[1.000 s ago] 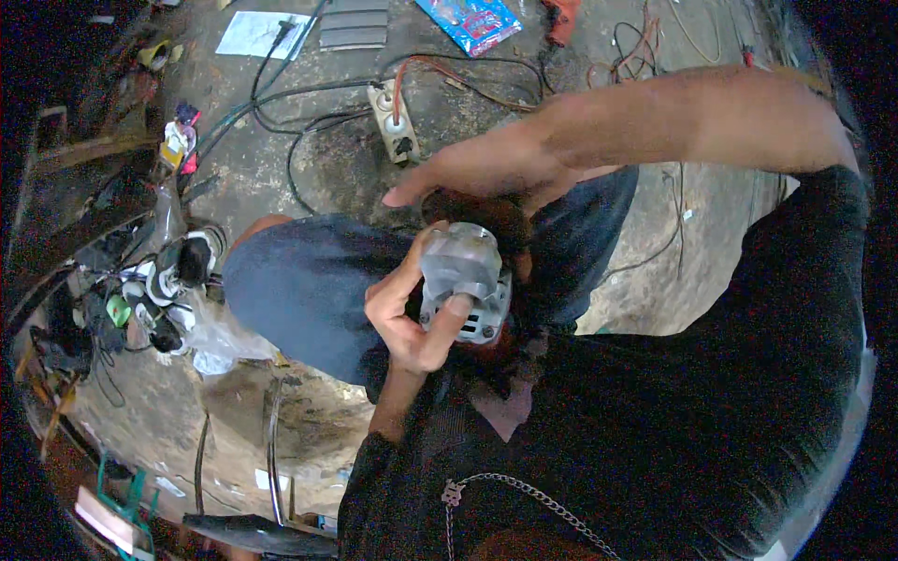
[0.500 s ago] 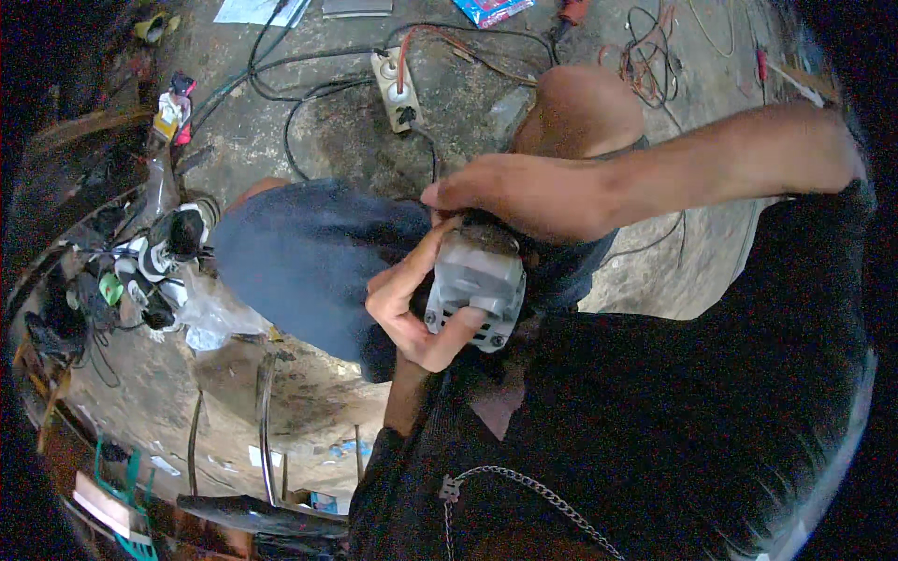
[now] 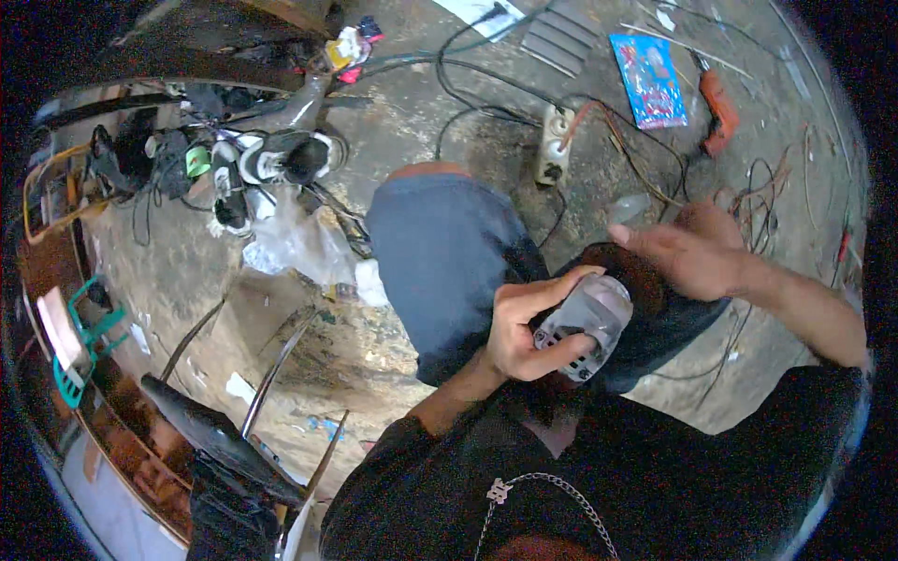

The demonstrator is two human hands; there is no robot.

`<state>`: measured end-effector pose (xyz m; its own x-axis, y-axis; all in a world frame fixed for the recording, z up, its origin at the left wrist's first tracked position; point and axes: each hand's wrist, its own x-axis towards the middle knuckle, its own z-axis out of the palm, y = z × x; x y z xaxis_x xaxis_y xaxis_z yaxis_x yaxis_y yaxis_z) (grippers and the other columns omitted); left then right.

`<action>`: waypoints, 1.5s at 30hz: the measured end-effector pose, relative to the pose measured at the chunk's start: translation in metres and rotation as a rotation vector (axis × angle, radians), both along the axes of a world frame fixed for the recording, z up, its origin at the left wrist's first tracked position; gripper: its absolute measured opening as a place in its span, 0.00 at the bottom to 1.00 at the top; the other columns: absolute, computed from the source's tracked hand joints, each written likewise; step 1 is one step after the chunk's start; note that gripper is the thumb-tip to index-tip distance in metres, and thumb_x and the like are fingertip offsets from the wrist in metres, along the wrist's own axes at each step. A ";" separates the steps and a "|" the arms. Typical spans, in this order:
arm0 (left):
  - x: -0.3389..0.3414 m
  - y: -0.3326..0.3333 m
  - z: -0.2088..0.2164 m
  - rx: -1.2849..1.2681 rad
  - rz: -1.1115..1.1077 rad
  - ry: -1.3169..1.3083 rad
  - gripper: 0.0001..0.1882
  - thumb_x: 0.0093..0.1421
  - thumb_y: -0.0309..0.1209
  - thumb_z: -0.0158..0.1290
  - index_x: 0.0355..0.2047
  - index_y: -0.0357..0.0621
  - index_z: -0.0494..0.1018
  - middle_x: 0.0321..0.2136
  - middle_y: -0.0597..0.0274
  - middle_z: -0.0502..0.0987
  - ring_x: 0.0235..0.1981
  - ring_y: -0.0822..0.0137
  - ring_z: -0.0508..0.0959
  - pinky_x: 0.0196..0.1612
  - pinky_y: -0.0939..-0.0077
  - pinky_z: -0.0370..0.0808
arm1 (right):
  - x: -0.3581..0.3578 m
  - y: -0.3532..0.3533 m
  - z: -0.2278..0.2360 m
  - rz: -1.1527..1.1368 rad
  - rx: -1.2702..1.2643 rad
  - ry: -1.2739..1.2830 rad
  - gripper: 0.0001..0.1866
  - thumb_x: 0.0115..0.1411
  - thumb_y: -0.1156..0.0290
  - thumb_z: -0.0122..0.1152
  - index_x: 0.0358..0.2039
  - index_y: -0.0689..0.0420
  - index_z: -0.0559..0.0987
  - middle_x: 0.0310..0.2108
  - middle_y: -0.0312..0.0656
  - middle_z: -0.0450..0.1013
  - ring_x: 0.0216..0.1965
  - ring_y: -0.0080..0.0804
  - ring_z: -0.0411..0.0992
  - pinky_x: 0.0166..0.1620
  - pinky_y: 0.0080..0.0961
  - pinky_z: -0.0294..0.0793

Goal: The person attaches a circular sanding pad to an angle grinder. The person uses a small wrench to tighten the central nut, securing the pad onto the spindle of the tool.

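Observation:
My left hand (image 3: 527, 323) is wrapped around a grey housing (image 3: 603, 313) with vent slots and corner screws, which looks like part of a power tool. The thumb presses on the vented end, and the fingers curl along its far side. Both are held above my lap, in front of my black shirt. To the right, my right hand (image 3: 690, 254) hovers apart from the housing over my right leg, slightly blurred. Its fingers reach out to the left, and I see nothing in them. The housing's underside is hidden.
A white power strip (image 3: 554, 145) with cables lies ahead on the concrete floor. Beyond it are a blue packet (image 3: 650, 82) and an orange tool (image 3: 718, 114). Shoes (image 3: 290, 157) and a clear plastic bag (image 3: 299, 238) lie left. A chair (image 3: 220, 435) stands at lower left.
My right hand has come off the housing and moved right. The left hand still grips the housing, now tilted. The view has turned, bringing the orange tool and blue packet more fully into sight.

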<state>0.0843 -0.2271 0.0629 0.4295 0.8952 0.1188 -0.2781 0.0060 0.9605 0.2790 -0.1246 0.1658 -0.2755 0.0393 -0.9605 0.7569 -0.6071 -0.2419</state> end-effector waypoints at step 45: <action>-0.010 -0.012 -0.002 -0.606 0.185 -0.052 0.39 0.42 0.51 0.51 0.43 0.25 0.68 0.46 0.43 0.69 0.45 0.60 0.72 0.50 0.70 0.64 | -0.034 -0.083 -0.077 -0.873 1.184 0.523 0.25 0.64 0.54 0.27 0.19 0.58 0.62 0.15 0.32 0.52 0.18 0.22 0.49 0.24 0.21 0.51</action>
